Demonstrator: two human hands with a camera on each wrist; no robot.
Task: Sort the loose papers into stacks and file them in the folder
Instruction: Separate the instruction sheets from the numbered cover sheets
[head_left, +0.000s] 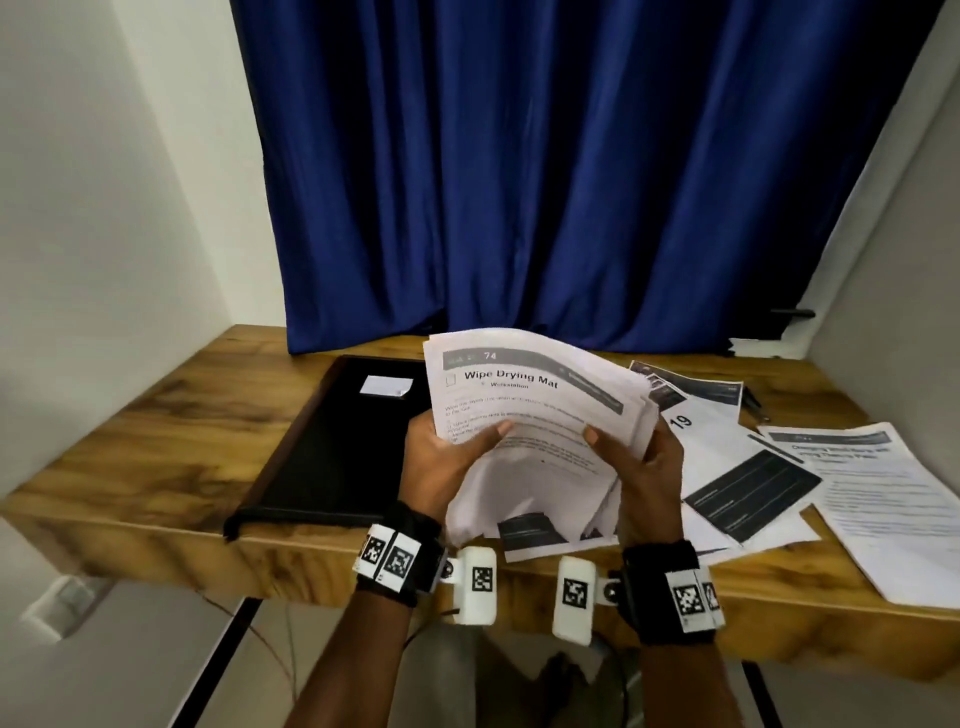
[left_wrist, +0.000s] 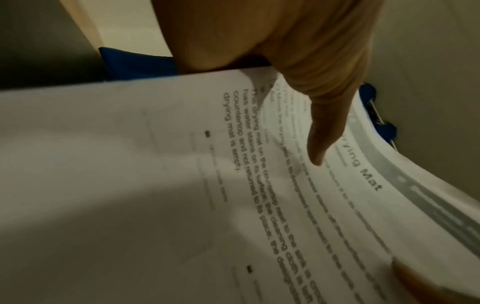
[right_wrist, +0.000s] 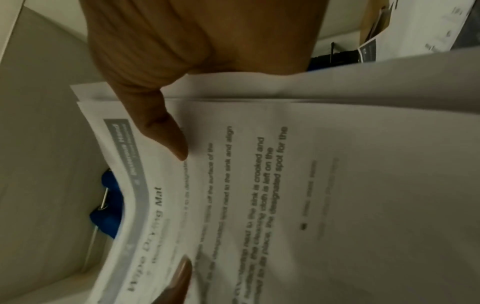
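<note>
Both hands, left (head_left: 441, 457) & right (head_left: 647, 462), grip my paper stack (head_left: 535, 415) by its side edges, thumbs on top, above the surface (head_left: 156, 431). Sheets look light, floppy, prob slippery; I'd pinch near the edges. Black folder (head_left: 337, 441) lies left, loose papers (head_left: 753, 467) right. Top sheet reads "Wipe Drying Mat", "74".

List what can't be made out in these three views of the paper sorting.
- Fingers of the left hand and right hand: hidden behind the held stack of papers in every view; only thumbs show.
- Sheet count in the stack: edges blurred.
- Body text on the loose sheets: head view, blurred and too small.
- Label on the black folder: too small to read.
- Folder's right edge: covered by the stack.
</note>
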